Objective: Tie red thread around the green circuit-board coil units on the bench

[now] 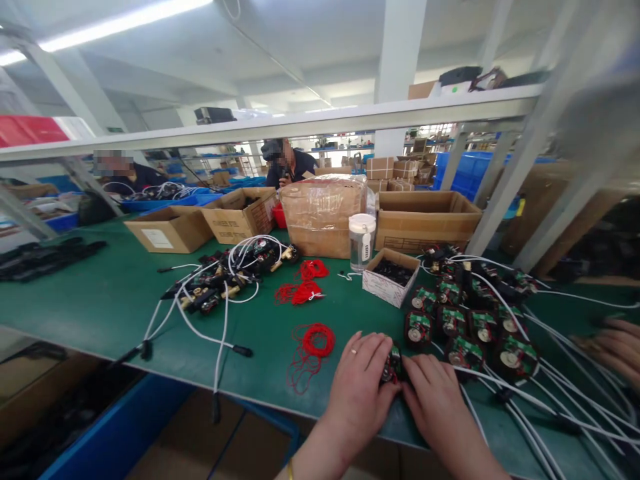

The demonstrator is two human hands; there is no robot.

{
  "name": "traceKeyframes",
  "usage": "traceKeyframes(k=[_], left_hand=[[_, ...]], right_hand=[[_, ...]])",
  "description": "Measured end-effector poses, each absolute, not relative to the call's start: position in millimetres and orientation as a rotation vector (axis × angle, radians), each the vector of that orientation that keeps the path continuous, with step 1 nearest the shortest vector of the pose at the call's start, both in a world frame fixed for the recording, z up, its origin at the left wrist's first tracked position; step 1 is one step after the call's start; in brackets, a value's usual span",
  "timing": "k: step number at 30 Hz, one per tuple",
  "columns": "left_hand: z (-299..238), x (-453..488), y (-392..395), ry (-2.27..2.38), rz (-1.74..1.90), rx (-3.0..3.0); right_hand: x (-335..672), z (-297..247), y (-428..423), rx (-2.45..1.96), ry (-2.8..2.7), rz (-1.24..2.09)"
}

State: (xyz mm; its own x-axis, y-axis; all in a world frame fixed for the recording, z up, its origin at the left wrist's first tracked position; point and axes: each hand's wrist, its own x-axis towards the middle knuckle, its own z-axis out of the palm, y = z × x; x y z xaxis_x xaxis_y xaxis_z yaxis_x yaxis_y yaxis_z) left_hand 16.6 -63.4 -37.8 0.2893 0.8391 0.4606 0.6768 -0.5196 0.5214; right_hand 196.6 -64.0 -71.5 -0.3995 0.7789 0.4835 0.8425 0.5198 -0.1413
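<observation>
Both hands meet at the table's front edge around a small black housing with a green circuit board (393, 363), mostly covered by fingers. My left hand (361, 370), with a ring on one finger, curls round its left side. From the right, my right hand (434, 387) presses its fingertips against the same part. Several similar circuit board assemblies (453, 321) with white cables lie just beyond and to the right. Left of my hands rests a coil of thin red wire (318, 340), with more red wire bundles (306, 292) farther back.
A small carton of black parts (391, 279) stands near a clear lidded jug (361, 241). Cardboard boxes (325, 217) line the back. Brass-fitted assemblies with white cables (225, 277) lie left. Another person's hand (617, 347) is at the right edge. Two people sit beyond the table.
</observation>
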Motion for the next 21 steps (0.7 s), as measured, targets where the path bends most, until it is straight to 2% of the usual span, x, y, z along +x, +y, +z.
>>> traceKeyframes(k=[8, 13, 21], left_hand=[[-39, 28, -66, 1.395, 1.188, 2.161], [-43, 26, -72, 1.449, 1.137, 2.162], [-65, -67, -123, 2.048, 1.018, 2.086]], right_hand=[[202, -80, -60, -1.266, -2.258, -0.211], [206, -87, -60, -1.236, -2.248, -0.226], [220, -86, -82, -1.274, -2.123, -0.103]])
